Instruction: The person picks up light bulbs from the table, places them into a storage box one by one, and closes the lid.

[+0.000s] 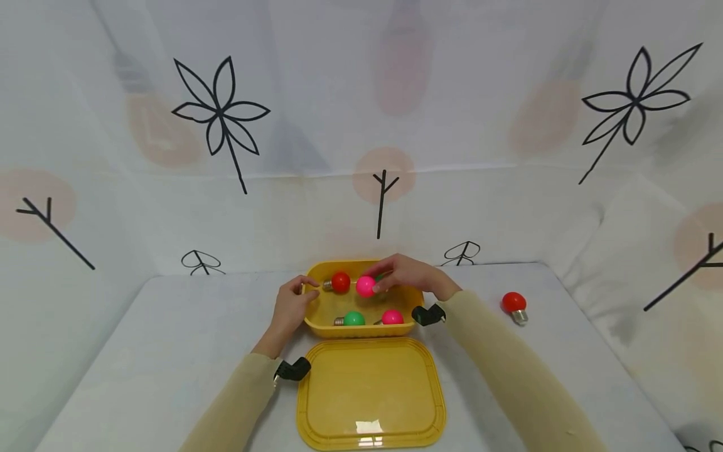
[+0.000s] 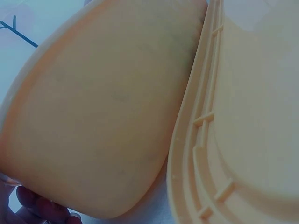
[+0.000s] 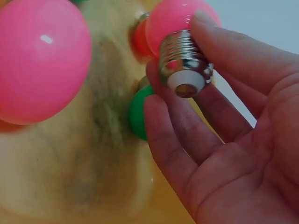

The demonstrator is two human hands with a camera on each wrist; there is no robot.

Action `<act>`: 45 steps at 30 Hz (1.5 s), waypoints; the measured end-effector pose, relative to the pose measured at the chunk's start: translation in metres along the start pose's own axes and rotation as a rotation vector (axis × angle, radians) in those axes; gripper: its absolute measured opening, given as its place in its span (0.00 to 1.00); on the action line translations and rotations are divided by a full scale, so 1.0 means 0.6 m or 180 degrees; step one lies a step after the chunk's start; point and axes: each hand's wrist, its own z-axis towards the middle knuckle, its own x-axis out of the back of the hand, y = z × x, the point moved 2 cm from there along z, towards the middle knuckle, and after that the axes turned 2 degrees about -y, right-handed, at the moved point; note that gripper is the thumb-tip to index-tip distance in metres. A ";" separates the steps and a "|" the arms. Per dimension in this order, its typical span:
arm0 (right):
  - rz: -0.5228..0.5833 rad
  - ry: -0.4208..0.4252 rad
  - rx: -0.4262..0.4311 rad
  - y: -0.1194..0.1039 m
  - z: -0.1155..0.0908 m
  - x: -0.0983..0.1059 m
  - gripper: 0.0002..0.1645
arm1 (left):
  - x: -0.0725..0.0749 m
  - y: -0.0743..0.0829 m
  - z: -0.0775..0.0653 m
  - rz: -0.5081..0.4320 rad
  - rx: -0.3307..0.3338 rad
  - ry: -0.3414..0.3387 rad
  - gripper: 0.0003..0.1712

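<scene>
My right hand (image 1: 411, 275) pinches a pink light bulb (image 1: 366, 286) over the yellow container (image 1: 361, 331). In the right wrist view that bulb's silver screw base (image 3: 179, 49) points toward the camera, thumb and fingers around it. My left hand (image 1: 290, 309) holds the container's left rim; its fingers (image 2: 42, 205) show only partly in the left wrist view. Inside lie a red bulb (image 1: 341, 282), a green bulb (image 1: 354, 318) and another pink bulb (image 1: 392, 317). A further green bulb (image 3: 141, 116) is partly hidden behind my right fingers.
Right in front of the container lies a yellow lid (image 1: 369, 392), flat on the white-covered table (image 1: 169, 351). Another red bulb (image 1: 514, 302) lies on the table to the right. A patterned white cloth (image 1: 316, 213) hangs behind.
</scene>
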 end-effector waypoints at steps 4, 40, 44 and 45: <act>0.0034 0.0037 -0.0035 0.005 0.001 0.001 0.26 | 0.002 -0.002 0.000 -0.0036 0.0040 -0.0012 0.07; -0.0093 -0.0361 -0.0203 0.005 0.002 -0.015 0.24 | 0.002 -0.002 -0.003 0.0012 0.0052 0.0007 0.08; -0.0065 -0.0365 -0.0249 0.006 0.000 -0.015 0.24 | 0.000 -0.002 -0.002 0.0032 0.0031 -0.0001 0.08; -0.0063 -0.0370 -0.0248 0.006 0.000 -0.015 0.24 | -0.001 -0.001 -0.002 0.0033 0.0028 -0.0002 0.07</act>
